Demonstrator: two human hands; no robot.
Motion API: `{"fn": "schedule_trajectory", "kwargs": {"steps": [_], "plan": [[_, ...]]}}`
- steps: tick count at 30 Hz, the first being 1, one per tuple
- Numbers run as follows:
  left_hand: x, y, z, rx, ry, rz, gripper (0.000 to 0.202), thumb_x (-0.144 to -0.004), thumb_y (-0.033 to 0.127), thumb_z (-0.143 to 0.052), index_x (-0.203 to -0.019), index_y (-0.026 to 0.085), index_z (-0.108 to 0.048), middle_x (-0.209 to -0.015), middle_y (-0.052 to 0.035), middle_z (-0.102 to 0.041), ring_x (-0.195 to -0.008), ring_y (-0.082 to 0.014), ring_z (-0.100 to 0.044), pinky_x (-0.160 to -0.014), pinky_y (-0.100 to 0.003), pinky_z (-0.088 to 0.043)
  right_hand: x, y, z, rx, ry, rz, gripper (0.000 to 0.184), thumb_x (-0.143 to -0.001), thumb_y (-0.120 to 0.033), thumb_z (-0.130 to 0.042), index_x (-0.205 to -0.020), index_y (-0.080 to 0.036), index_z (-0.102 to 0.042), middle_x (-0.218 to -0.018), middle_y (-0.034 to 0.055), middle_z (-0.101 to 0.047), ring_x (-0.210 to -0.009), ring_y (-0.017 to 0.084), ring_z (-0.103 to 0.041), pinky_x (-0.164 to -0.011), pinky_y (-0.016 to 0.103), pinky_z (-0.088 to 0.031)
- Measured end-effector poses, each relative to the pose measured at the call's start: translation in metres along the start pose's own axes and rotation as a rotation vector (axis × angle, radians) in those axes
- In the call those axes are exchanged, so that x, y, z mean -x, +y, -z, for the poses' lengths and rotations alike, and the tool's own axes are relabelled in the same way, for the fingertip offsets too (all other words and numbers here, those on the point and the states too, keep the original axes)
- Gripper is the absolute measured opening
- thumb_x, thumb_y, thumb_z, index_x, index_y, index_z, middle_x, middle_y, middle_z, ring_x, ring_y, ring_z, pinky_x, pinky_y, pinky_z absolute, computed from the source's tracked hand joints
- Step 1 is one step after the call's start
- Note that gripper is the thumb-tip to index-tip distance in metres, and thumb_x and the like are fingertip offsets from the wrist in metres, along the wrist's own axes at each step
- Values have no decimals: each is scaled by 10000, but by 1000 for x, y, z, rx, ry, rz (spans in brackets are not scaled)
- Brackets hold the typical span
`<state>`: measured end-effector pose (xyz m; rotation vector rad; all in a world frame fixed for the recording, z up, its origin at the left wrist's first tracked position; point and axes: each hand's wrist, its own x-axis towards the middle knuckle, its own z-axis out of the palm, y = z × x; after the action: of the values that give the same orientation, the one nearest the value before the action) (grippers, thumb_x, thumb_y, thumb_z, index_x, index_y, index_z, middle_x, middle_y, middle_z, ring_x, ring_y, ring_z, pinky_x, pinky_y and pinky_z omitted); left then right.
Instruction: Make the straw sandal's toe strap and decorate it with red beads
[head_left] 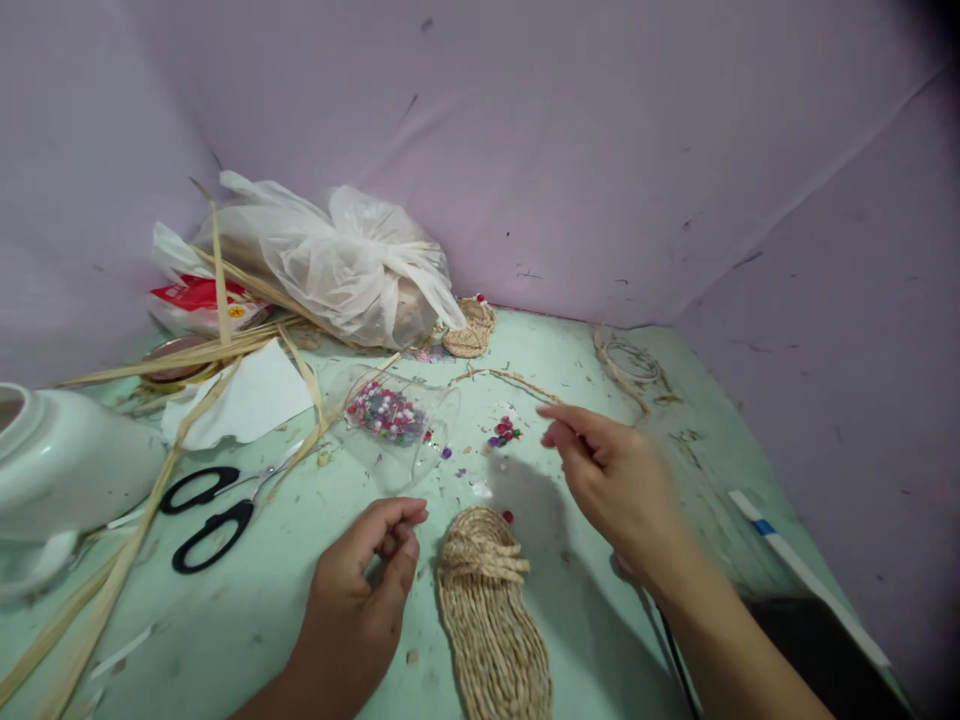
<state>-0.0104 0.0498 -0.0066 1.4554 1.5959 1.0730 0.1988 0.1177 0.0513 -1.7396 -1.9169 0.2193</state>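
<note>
A braided straw piece (491, 630) with a row of parallel cords and a wrapped, rounded top lies in front of me, a red bead (508, 517) at its upper edge. Just left of it is my left hand (367, 580), thumb and forefinger brought together; anything between them is too small to make out. My right hand (611, 470) is raised to the right, fingertips pinched, its wrist slightly blurred. A thin twisted cord (517, 380) runs up to those fingertips, but I cannot tell whether they grip it. Loose beads (504, 432) lie close by.
A clear plastic cup (435, 420) lies on its side with many coloured beads inside. Black-handled scissors (232, 500), a white pitcher (82, 460), white paper (247, 395) and straw strips (124, 560) are at left. Behind stands a tied plastic bag (337, 265); wire (632, 362) lies back right.
</note>
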Motion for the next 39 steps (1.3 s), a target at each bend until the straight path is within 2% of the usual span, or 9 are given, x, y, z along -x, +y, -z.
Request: {"fn": "schedule_trajectory", "kwargs": {"steps": [3,6,8,18,23,28,32,35,39], "plan": [[-1,1,1,-22,-1,-11,200,-771,297,-533,-913,195,-630,-843,-39,-689,-688,-143,-628,-631,-232,-537,9,5,0,74,-195,13,306,-765,-142,-473,-979,-242,-668,-872,31,-697,-656,183,-619,-569,293,-441],[-1,1,1,-43,4,-13,196,-766,303,-534,-901,200,-632,-834,-34,-689,-685,-143,-629,-634,-232,-534,23,9,-1,21,-418,40,251,-743,-105,-513,-846,-248,-691,-827,16,-698,-744,194,-629,-634,297,-447],[-1,1,1,-57,-3,-3,198,-764,304,-536,-904,201,-631,-845,-34,-688,-698,-147,-632,-642,-235,-531,31,10,-5,-40,-462,18,255,-740,-83,-521,-843,-245,-690,-830,11,-694,-743,176,-626,-655,287,-447],[-1,-1,1,-67,-19,-30,179,-780,271,-526,-912,196,-621,-838,-29,-673,-695,-138,-615,-639,-225,-520,35,7,-20,-65,-437,95,223,-788,-108,-501,-850,-232,-676,-830,20,-678,-740,176,-637,-642,279,-429],[-1,5,-1,-11,-11,-59,176,-781,205,-491,-893,189,-625,-795,-27,-653,-668,-134,-598,-618,-226,-507,18,8,-26,63,-314,81,212,-833,-253,-472,-894,-231,-674,-854,34,-722,-758,230,-664,-627,327,-454],[1,6,-1,72,-14,-47,192,-759,142,-476,-877,178,-622,-804,-40,-643,-692,-144,-593,-641,-240,-497,-3,-7,-35,62,-322,210,230,-828,-242,-458,-890,-213,-677,-846,49,-719,-714,215,-665,-614,316,-483],[2,2,-2,97,-31,-64,223,-757,107,-461,-912,174,-607,-835,-52,-636,-717,-151,-585,-658,-254,-495,-15,-26,-47,-42,-361,404,365,-804,-98,-407,-1075,-223,-618,-1108,57,-653,-898,190,-649,-730,293,-501],[2,-1,-3,125,-28,-39,267,-766,94,-439,-975,178,-583,-875,-62,-633,-750,-159,-591,-677,-267,-499,-25,-41,-56,58,-428,531,582,-725,-2,-391,-1232,-256,-522,-1317,38,-522,-975,211,-635,-743,310,-513],[2,-1,-3,123,-18,-9,282,-758,77,-435,-976,182,-581,-882,-66,-635,-778,-168,-596,-709,-284,-501,-41,-61,-67,216,-461,606,706,-681,-28,-448,-1339,-280,-403,-1409,42,-413,-943,238,-653,-681,312,-527]]}}
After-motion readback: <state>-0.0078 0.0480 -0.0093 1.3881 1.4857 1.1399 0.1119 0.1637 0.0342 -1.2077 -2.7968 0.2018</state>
